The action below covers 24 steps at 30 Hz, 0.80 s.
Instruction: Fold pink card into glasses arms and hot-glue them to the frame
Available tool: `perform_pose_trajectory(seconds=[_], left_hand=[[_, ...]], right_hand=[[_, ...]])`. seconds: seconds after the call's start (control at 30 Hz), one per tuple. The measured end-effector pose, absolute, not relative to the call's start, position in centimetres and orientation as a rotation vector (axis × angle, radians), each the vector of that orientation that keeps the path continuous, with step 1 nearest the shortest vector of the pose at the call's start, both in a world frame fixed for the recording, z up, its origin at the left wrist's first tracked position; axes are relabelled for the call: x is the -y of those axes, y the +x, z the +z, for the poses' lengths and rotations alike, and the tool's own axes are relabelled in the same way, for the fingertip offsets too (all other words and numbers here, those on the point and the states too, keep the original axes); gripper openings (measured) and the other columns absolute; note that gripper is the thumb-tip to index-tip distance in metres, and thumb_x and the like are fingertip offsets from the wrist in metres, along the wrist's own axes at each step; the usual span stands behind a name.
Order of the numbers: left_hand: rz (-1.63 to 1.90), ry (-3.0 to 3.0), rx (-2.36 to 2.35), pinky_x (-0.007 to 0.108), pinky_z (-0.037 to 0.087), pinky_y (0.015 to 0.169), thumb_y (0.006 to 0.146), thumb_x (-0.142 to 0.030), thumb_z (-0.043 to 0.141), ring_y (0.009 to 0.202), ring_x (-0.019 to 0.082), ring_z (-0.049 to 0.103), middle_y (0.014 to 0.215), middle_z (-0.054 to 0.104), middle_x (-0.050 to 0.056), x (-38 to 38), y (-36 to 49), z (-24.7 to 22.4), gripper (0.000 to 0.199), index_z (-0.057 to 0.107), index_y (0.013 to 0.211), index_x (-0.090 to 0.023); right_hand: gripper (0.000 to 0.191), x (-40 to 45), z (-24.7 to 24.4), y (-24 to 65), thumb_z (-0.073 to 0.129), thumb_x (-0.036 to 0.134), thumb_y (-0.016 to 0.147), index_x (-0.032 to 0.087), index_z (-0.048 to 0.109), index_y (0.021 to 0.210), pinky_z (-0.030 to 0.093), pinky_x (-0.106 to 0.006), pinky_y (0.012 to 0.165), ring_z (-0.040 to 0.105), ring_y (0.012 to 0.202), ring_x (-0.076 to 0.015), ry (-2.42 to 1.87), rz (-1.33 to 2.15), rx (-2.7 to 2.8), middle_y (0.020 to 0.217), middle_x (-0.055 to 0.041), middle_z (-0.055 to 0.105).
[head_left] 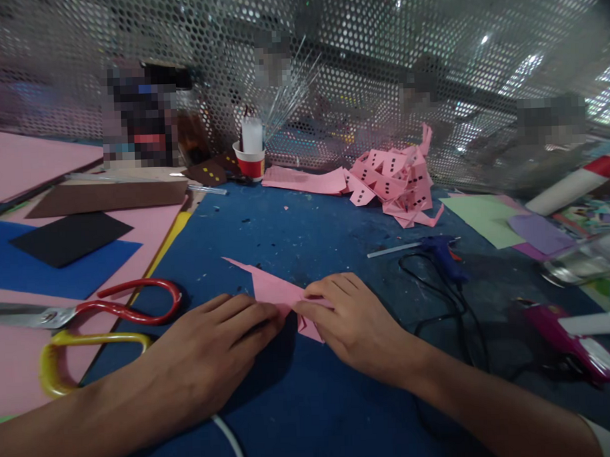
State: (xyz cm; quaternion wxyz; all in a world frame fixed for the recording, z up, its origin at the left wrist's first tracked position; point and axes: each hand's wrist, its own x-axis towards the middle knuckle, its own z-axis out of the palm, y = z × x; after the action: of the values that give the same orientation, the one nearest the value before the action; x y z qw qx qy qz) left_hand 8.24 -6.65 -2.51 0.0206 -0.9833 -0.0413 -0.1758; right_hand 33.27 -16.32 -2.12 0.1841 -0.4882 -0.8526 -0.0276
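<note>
The left hand [234, 347] and right hand [351, 313] grip folded pink paper [273, 287] — fingers closed on it — near a blue glue gun [443, 253].

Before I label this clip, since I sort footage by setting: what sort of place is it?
Probably a paper-craft workspace: a blue work surface with a glue gun, scissors with red and yellow handles, and a pile of cut pink paper pieces.

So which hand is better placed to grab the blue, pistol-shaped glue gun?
Probably the right hand, nearer the blue, pistol-shaped glue gun than the left hand, though both are touching the folded pink paper.
</note>
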Motion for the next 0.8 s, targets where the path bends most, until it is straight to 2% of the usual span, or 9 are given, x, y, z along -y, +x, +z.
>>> perform_pose_trajectory(seconds=[0.23,0.43,0.8], left_hand=[[-0.663,-3.016,0.132,0.038,0.053,0.077,0.098,-0.006,0.044,0.093,0.024,0.065,0.111,0.075,0.009,6.59,8.46,-3.07,0.032,0.069,0.116,-0.014],[-0.676,-3.014,0.141,0.039,0.053,0.075,0.095,-0.003,0.044,0.092,0.025,0.066,0.108,0.076,0.009,6.60,8.53,-3.05,0.034,0.068,0.117,-0.013],[-0.641,-3.029,0.134,0.040,0.054,0.080,0.097,-0.005,0.043,0.099,0.025,0.067,0.116,0.076,0.010,6.72,8.22,-3.08,0.036,0.066,0.124,-0.012]], right_hand=[[0.033,16.41,-2.06,32.99,0.046,0.013,0.107,0.019,0.066,0.133,0.043,-0.042,0.095,0.058,0.110,-0.0247,-1.309,-0.140,2.462,0.122,-0.0108,0.068],[0.032,16.24,-1.96,32.72,0.044,0.013,0.108,0.016,0.067,0.130,0.042,-0.042,0.094,0.058,0.110,-0.0243,-1.336,-0.118,2.493,0.117,-0.0098,0.069],[0.028,16.31,-2.13,32.91,0.048,0.012,0.106,0.014,0.068,0.125,0.045,-0.041,0.097,0.058,0.113,-0.0240,-1.362,-0.002,2.448,0.123,-0.0084,0.070]])
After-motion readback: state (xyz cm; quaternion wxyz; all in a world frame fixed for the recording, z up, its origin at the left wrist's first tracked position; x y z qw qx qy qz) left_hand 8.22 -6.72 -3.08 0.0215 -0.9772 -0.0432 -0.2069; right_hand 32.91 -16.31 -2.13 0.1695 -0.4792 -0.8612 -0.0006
